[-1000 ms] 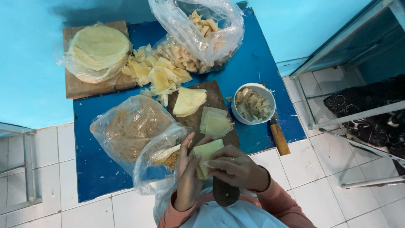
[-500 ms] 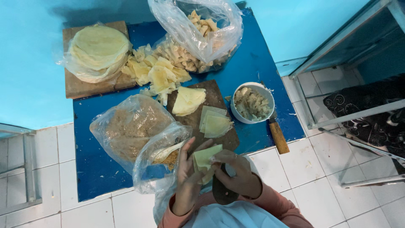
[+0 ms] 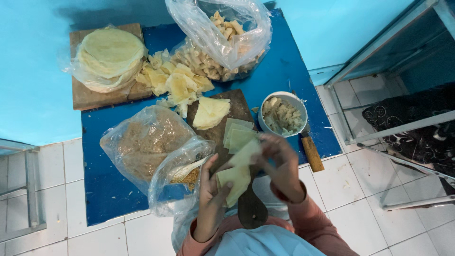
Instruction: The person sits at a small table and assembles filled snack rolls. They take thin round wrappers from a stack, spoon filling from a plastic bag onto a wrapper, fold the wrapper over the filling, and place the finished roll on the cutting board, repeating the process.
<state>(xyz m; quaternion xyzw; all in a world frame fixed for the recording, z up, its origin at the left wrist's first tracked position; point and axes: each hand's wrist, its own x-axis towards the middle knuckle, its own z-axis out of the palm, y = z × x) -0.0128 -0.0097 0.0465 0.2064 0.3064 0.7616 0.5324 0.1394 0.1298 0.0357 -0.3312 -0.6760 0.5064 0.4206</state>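
My left hand point(image 3: 210, 195) holds a pale square dough wrapper point(image 3: 235, 182) flat on its palm, just above the handle of a dark wooden board point(image 3: 222, 124). My right hand point(image 3: 282, 163) pinches a second wrapper sheet point(image 3: 246, 152) and lifts it off a small stack of wrappers point(image 3: 239, 134) lying on that board. A folded piece of dough point(image 3: 210, 112) rests further up the board. Beside the right hand stands a white bowl of pale filling point(image 3: 282, 114).
A blue mat point(image 3: 289, 66) covers the tiled floor. On it lie a bag of brown crumbs point(image 3: 144, 137), a smaller bag with a spoon point(image 3: 182, 171), a bag of rolled pieces point(image 3: 222, 40), loose wrapper scraps point(image 3: 175, 83), bagged round flatbreads point(image 3: 110, 57) and a wooden-handled knife point(image 3: 313, 152).
The right hand has moved up from the left palm to the wrapper stack and picked up a sheet. The left hand still holds its wrapper.
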